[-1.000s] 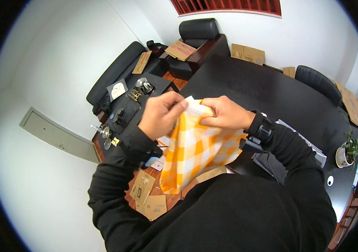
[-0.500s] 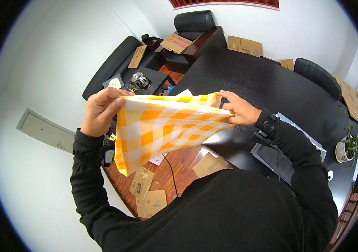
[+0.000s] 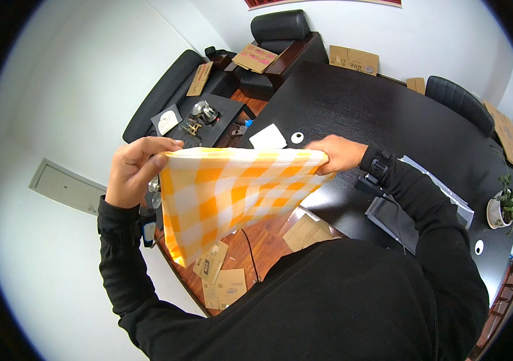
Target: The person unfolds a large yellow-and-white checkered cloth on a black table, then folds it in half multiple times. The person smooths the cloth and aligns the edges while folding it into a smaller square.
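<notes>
A yellow-and-white checked cloth (image 3: pixel 238 192) hangs stretched between my two hands, its top edge nearly level and its lower left corner drooping. My left hand (image 3: pixel 139 168) pinches the upper left corner between thumb and fingers. At the upper right end, my right hand (image 3: pixel 340 153) grips the cloth, its fingers closed around the edge. Both hands are raised above the level of the black table (image 3: pixel 365 102). The cloth appears folded in layers along its top. It hides part of the floor and the table's near left edge.
On the table lie a white paper (image 3: pixel 268 137), a grey folder (image 3: pixel 392 219) and a potted plant (image 3: pixel 498 212). A low table (image 3: pixel 223 114) with a metal kettle (image 3: pixel 204 111) stands at far left, by a black sofa (image 3: pixel 160 99). Flattened cardboard (image 3: pixel 225 289) lies on the wooden floor.
My right hand has closed over the cloth's upper right edge, where its fingers were spread before. The gap along the cloth's top has closed, and my left hand has moved slightly down and left.
</notes>
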Action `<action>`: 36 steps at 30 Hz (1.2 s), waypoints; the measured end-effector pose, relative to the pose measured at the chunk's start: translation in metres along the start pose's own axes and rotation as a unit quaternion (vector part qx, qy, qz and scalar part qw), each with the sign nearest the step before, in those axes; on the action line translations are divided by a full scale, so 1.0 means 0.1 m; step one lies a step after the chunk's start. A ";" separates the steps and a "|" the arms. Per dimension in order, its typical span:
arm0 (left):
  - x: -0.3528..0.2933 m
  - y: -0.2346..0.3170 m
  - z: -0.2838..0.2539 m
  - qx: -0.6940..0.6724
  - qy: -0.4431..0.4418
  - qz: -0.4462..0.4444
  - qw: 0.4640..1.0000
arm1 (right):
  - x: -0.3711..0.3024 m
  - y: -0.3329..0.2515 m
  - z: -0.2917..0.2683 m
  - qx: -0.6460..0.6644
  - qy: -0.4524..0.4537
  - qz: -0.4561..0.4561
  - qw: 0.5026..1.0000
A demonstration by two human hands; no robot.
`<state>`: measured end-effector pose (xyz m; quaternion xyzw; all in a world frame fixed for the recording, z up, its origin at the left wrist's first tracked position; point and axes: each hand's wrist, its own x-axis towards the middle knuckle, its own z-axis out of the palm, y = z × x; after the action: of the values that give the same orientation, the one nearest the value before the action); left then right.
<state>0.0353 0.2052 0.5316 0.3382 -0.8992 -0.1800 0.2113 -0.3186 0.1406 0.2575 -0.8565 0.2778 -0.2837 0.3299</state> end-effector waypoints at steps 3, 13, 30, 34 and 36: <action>-0.05 -0.06 -0.01 -0.010 0.017 -0.003 1.000 | -0.06 0.05 0.08 0.026 -0.078 0.096 0.992; 0.01 -0.93 0.19 -0.066 0.024 -0.178 0.982 | -0.24 0.29 -0.33 -0.018 0.092 0.133 0.987; 0.22 -1.95 2.50 0.108 0.086 0.051 0.989 | -1.62 0.62 -0.45 -0.381 0.181 0.151 0.894; -0.03 -2.41 3.58 0.088 -0.045 0.048 0.994 | -1.92 1.23 0.24 -0.340 0.099 0.305 0.884; -0.17 -2.51 3.99 0.081 -0.079 0.010 0.994 | -2.08 1.44 0.50 -0.327 0.057 0.342 0.879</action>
<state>-0.0195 0.1121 0.0728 0.3302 -0.9279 -0.1305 0.1132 -0.4687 0.2086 0.0593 -0.7497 0.6486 -0.0942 0.0915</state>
